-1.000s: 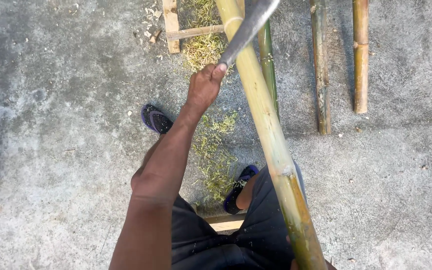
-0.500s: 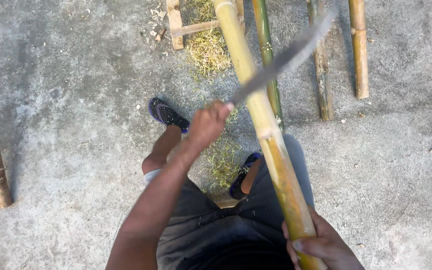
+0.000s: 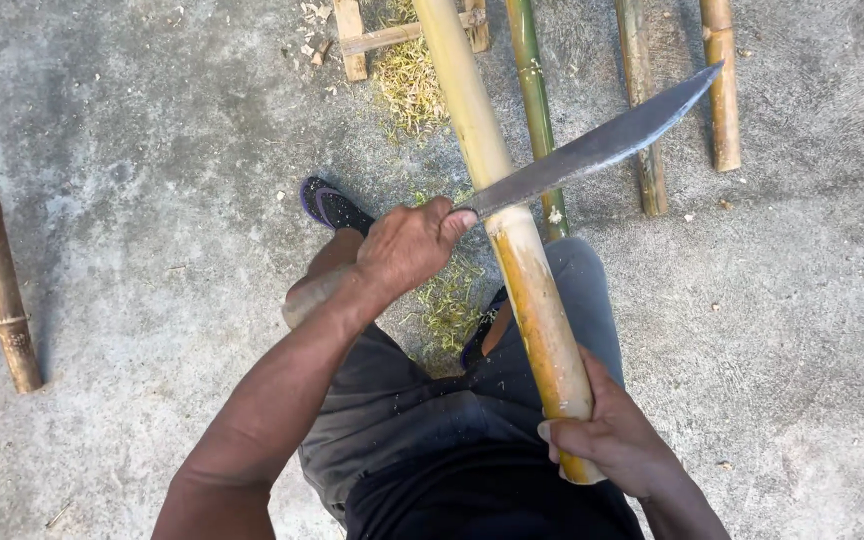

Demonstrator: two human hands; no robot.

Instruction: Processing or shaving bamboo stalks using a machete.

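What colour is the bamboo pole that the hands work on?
The bamboo pole is pale yellow, turning orange-brown near the right hand; head view.

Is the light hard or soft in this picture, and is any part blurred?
Head view: daylight is fairly soft, with only faint shadows on the concrete floor; the knife blade shows a dull sheen, no strong glare; the left hand, right hand and bamboo pole are sharp.

Bare arms, grey shorts [image 3: 392,410], black shirt [image 3: 492,500], dark flip-flop with purple strap [image 3: 330,206].
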